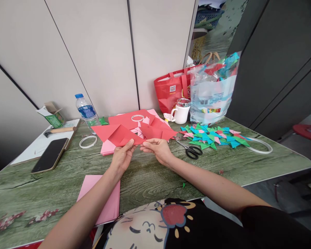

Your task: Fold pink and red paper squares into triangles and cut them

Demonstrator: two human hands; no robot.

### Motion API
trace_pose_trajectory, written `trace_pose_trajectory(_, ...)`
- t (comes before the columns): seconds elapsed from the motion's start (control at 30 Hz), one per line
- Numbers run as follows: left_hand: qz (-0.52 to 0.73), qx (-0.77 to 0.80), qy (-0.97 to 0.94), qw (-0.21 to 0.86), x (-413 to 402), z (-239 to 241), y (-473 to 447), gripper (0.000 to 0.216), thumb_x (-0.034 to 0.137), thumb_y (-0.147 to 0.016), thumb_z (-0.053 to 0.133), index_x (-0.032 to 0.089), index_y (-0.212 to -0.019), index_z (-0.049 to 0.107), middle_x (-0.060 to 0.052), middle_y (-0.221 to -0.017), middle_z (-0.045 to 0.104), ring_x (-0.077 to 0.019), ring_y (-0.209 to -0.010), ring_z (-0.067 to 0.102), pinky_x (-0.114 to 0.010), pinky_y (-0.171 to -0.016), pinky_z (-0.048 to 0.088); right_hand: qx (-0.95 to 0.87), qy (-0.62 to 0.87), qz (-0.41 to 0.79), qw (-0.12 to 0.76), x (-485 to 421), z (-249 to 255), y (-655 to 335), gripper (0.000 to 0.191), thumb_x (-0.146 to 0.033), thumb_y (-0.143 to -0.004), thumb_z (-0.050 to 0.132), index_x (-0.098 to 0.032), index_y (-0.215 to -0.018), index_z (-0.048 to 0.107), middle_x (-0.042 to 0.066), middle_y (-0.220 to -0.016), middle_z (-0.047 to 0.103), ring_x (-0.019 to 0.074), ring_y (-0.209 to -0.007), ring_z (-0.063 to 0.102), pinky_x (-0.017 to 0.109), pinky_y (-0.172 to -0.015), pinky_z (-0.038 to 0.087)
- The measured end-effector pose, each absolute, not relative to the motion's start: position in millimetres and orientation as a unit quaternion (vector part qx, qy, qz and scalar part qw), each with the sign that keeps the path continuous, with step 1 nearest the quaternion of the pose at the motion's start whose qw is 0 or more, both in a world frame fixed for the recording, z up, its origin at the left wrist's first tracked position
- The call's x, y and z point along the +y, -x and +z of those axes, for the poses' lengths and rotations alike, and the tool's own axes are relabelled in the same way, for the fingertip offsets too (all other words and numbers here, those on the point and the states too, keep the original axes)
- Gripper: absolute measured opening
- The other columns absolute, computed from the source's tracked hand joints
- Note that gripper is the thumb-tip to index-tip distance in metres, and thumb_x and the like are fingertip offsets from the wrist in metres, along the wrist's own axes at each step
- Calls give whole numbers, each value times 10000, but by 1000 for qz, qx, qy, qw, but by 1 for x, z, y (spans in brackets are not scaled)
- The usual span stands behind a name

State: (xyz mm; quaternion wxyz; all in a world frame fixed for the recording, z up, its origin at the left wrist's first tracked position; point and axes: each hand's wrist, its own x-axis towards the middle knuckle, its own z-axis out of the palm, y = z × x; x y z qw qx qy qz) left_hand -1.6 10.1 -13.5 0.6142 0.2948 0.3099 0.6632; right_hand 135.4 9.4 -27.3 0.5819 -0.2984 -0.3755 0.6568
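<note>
A folded sheet of red paper (114, 134) is held up over the table between my two hands. My left hand (124, 154) pinches its lower edge near the middle, thumb on top. My right hand (157, 148) pinches the same edge just to the right, fingertips almost meeting the left ones. Creased flaps of the paper spread out to both sides. Behind it lie a stack of red sheets (119, 118) and small pink folded pieces, partly hidden by the held paper. Pink sheets (110, 148) show beneath, left of centre.
Scissors (193, 151) and a heap of folded paper pieces (212, 136) lie right. A white mug (181, 112), red bag (166, 90) and plastic bag (212, 97) stand behind. Leftward are a tape roll (88, 141), bottle (86, 110) and phone (50, 155). Pink paper (111, 200) lies near the front edge.
</note>
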Motion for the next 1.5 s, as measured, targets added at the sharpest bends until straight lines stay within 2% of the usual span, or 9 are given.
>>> trace_pose_trajectory(0.17,664,315,-290,613,10,-13,1,195,91,-522,764,130,-669,641,-13,-723,691,-139,-697,638,-256,-692,517,-378,306,640,594,9,-28,-134,248,-249,-519,779,-116,-680,646,51,-648,697,161,-588,673,256,-618,566)
trace_pose_trajectory(0.77,675,320,-282,602,8,-14,-2,206,91,-515,764,126,-679,644,-15,-714,691,-136,-666,637,-249,-665,515,-386,325,624,596,7,-27,-131,263,-280,-513,769,-126,-656,611,38,-619,690,150,-560,664,260,-609,557)
trace_pose_trajectory(0.93,672,333,-288,595,7,-13,-2,209,99,-490,777,112,-657,653,-17,-686,688,-133,-632,631,-243,-629,517,-404,325,635,572,9,-29,-131,254,-290,-519,765,-137,-629,594,16,-561,666,142,-529,647,254,-574,545)
trace_pose_trajectory(1.2,673,346,-300,580,8,-16,-2,229,99,-464,785,110,-649,650,-19,-665,685,-126,-590,619,-235,-576,500,-411,315,658,546,9,-32,-133,262,-286,-532,760,-125,-675,612,40,-610,687,139,-519,647,244,-550,546)
trace_pose_trajectory(1.37,679,352,-306,567,8,-18,-2,252,100,-452,786,116,-664,649,-25,-684,688,-134,-613,625,-243,-602,507,-411,322,658,542,10,-34,-133,262,-281,-530,762,-122,-655,595,40,-601,684,148,-509,653,234,-520,551)
trace_pose_trajectory(1.5,669,377,-327,551,8,-18,-1,281,132,-430,796,99,-670,653,-44,-690,690,-150,-620,627,-267,-612,516,-435,359,655,503,12,-34,-133,218,-258,-582,732,-114,-646,581,36,-587,676,123,-473,637,194,-461,529)
